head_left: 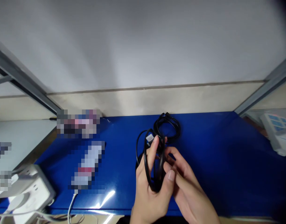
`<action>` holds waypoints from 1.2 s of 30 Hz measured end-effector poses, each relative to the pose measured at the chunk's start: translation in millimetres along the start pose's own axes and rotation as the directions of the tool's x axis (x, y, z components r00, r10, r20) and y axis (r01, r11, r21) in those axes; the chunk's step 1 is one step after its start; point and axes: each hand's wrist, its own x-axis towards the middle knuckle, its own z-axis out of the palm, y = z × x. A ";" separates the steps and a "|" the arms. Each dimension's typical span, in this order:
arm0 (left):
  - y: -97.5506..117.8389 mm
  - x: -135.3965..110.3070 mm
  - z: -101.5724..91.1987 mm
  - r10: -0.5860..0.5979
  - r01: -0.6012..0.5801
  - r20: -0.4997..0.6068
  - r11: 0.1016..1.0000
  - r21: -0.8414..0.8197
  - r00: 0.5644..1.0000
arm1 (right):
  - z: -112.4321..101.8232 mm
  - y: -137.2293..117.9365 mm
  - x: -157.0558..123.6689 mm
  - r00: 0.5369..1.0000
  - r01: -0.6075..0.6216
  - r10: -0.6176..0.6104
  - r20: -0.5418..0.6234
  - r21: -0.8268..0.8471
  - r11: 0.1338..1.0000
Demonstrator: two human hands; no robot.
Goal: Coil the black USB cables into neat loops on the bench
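A black cable (146, 166) is gathered in loops between my two hands, above the front half of the blue table. My left hand (151, 193) is closed around the loops, with its thumb in front and a finger raised along them. A small pale tag or connector (149, 138) shows near that fingertip. My right hand (187, 183) meets the coil from the right, its fingers bent and pinched at the cable; the exact grip is partly hidden. Just behind my hands, a second coiled black cable (177, 127) lies on the table.
The blue tabletop (227, 161) runs back to a pale wall. On the left are a blurred-out phone-like device (89, 165) with a white cord (70, 205), a white power strip (37, 186) and a blurred-out item (78, 123). A white box (278, 130) stands at the right.
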 end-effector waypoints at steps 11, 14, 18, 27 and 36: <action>4.0 7.1 -0.1 -0.197 0.185 -0.099 0.976 -0.114 0.975 | -4.1 5.0 -1.4 0.949 0.282 -0.312 0.044 -0.559 0.779; 3.2 10.2 -2.6 -0.207 0.203 -0.081 0.978 -0.053 0.975 | -12.4 5.9 -1.5 0.924 0.358 -0.358 0.134 -0.629 0.690; 6.8 13.5 -1.1 -0.246 0.245 -0.050 0.969 -0.026 0.968 | -11.4 9.6 0.7 0.875 0.424 -0.463 0.144 -0.689 0.588; 18.9 14.3 4.1 -0.360 0.315 -0.382 0.932 -0.177 0.851 | -6.2 12.6 2.6 0.751 0.524 -0.639 0.164 -0.737 0.427; 32.5 17.2 7.8 -0.530 0.316 -0.447 0.825 -0.468 0.720 | -5.3 -5.4 -0.6 0.725 0.610 -0.604 0.331 -0.716 0.340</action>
